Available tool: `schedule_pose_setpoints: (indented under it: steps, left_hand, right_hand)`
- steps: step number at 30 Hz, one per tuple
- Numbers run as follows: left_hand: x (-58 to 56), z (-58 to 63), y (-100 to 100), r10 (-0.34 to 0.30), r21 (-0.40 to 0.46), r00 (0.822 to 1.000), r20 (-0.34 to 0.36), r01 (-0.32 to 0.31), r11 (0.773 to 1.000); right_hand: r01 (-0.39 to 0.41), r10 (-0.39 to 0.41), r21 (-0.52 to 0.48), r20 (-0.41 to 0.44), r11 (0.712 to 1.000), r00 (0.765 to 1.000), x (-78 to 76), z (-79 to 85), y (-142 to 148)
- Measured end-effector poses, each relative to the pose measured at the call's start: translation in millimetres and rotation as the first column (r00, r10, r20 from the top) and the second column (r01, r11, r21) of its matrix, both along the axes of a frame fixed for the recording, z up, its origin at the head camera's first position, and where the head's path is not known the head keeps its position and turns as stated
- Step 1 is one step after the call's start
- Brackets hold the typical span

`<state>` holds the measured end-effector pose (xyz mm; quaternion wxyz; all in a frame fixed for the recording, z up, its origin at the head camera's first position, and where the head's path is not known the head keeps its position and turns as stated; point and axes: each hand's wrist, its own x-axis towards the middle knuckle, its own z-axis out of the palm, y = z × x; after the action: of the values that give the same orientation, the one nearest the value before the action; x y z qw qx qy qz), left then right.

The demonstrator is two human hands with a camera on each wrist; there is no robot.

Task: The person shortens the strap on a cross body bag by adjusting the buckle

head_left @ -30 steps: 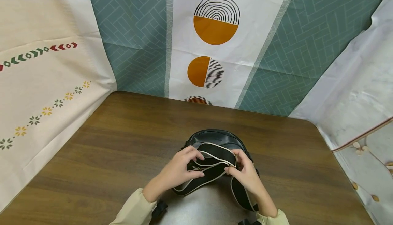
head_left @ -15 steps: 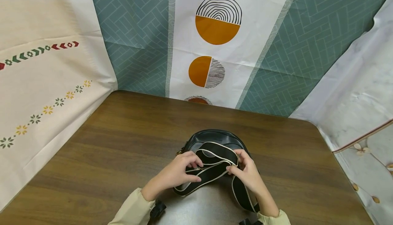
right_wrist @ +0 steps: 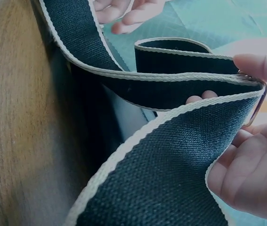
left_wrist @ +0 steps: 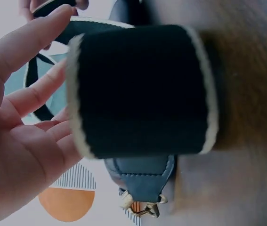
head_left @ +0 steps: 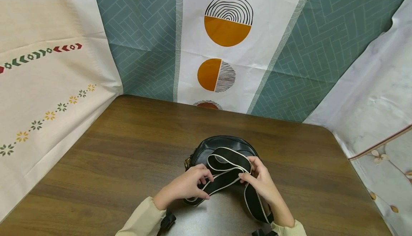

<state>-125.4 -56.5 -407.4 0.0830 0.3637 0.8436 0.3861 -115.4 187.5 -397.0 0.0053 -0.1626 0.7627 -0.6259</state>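
A black bag (head_left: 222, 142) with a rounded top lies on the table, its wide black strap (head_left: 255, 203) with cream edges looped in front of it. My right hand (head_left: 262, 181) pinches the strap between thumb and fingers, at a thin metal slider (right_wrist: 261, 106) where several layers of strap meet. My left hand (head_left: 188, 184) is beside the left part of the loop, its thumb and fingers apart. In the left wrist view, a near fold of strap hides the tips of some left fingers. Below that fold, a gold-coloured clasp (left_wrist: 149, 208) hangs from a leather tab (left_wrist: 145, 181).
The brown wooden table (head_left: 145, 136) extends around the bag. A teal and white patterned cloth (head_left: 145, 50) hangs behind it, with a cream cloth (head_left: 48, 85) on the left and a pale floral cloth (head_left: 370, 103) on the right.
My left hand has moved down towards me, uncovering gold-coloured metal at the bag's left side. My right hand has shifted slightly right, still pinching the strap at the slider.
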Motion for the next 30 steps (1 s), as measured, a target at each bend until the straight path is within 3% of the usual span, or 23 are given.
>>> schedule_pose_setpoints:
  steps: [4, 12, 16, 19, 24, 30]
  left_hand:
    - [-1.2, -3.6, 2.7, -0.018, -0.062, 1.000, 0.019, 0.019, 0.998]
    - [-6.3, -8.6, 2.6, -0.084, -0.138, 0.994, -0.076, 0.073, 0.988]
    - [-9.4, -7.7, -2.6, -0.089, -0.151, 0.996, -0.009, 0.087, 0.985]
    - [-11.5, -7.1, -6.9, -0.083, -0.097, 0.993, 0.084, 0.091, 0.991]
    - [-15.9, -6.8, -12.1, -0.071, 0.097, 0.972, 0.225, 0.050, 0.994]
    - [-21.5, -4.1, -15.7, -0.008, 0.207, 0.974, 0.227, -0.040, 0.977]
  right_hand:
    - [-0.006, 0.006, -0.014, 0.002, 1.000, 1.000, 0.0, 1.1, 0.9]
    - [-0.017, 0.018, -0.031, 0.022, 0.999, 1.000, 0.6, 2.4, 2.2]
    - [-0.026, 0.027, -0.031, 0.023, 0.999, 0.999, 0.0, 2.4, 4.2]
    - [-0.024, 0.024, -0.018, 0.012, 1.000, 1.000, -0.6, 1.7, 5.7]
    - [-0.019, 0.019, -0.004, -0.008, 1.000, 1.000, -1.3, 0.8, 6.8]
    - [-0.057, 0.057, -0.005, 0.002, 0.998, 0.998, -0.6, 0.4, 6.2]
